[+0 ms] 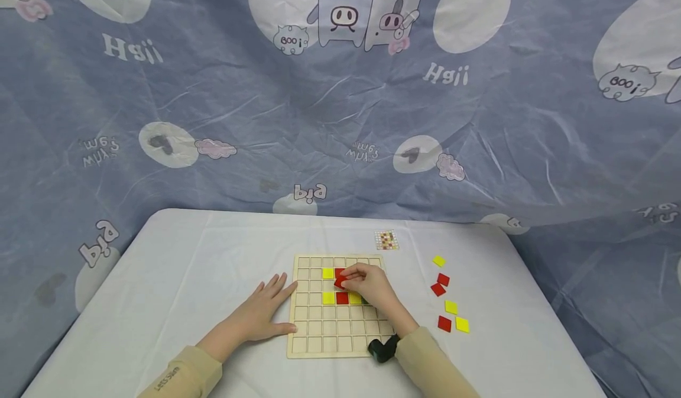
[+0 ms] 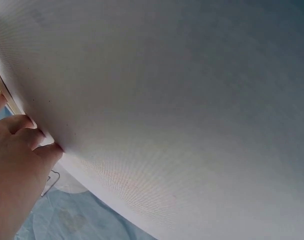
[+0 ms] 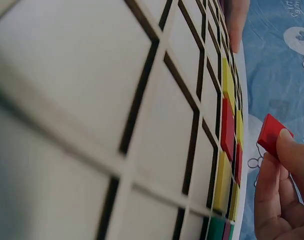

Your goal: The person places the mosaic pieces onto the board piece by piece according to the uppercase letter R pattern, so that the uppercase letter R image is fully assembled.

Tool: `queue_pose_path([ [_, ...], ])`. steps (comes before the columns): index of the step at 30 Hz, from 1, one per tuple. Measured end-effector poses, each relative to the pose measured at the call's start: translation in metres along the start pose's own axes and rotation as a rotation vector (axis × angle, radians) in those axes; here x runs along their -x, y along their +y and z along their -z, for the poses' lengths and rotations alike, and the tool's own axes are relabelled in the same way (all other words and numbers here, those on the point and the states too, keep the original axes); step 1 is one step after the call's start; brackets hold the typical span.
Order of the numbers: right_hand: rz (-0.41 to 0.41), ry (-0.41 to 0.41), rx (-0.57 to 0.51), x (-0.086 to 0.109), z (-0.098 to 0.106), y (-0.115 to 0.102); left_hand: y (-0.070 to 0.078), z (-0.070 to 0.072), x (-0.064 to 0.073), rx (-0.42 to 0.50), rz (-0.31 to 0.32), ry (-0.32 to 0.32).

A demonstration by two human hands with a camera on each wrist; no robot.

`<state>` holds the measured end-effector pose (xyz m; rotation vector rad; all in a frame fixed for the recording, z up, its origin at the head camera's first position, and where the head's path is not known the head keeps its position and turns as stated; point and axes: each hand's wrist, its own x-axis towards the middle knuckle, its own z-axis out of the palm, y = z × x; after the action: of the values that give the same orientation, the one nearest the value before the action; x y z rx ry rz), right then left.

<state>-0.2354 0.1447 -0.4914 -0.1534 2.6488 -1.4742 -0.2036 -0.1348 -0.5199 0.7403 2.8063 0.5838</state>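
Note:
My right hand (image 1: 372,285) pinches a red square tile (image 3: 270,134) between thumb and fingers. It holds the tile tilted above the upper middle of a wooden grid board (image 1: 315,345). A yellow tile (image 1: 328,274) and a partly covered red tile lie in an upper row. Lower on the grid sit another yellow tile (image 1: 328,298), a red tile (image 1: 342,298), and further yellow and green tiles partly hidden by the hand. With fingers spread, my left hand (image 1: 258,315) rests on the table at the board's left edge, its thumb and a fingertip touching the edge.
Several loose red and yellow tiles, among them a red one (image 1: 444,324), lie right of the board. A small printed pattern card (image 1: 386,240) lies behind it. A black device (image 1: 383,349) is at my right wrist. Patterned cloth (image 1: 340,102) hangs beyond the white table (image 1: 186,256).

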Motion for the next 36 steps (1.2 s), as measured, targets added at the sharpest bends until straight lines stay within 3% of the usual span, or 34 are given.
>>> queue_pose_path([
  [11,0.026,0.002,0.123,-0.013,-0.022,-0.009,0.0,0.001,0.0,0.001,-0.008,-0.006],
  [28,0.093,-0.026,0.268,-0.013,-0.028,-0.014,0.002,0.001,0.0,0.01,-0.002,0.0],
  [36,0.019,-0.016,0.168,-0.011,-0.016,-0.01,0.002,0.001,0.0,0.0,0.001,-0.002],
])
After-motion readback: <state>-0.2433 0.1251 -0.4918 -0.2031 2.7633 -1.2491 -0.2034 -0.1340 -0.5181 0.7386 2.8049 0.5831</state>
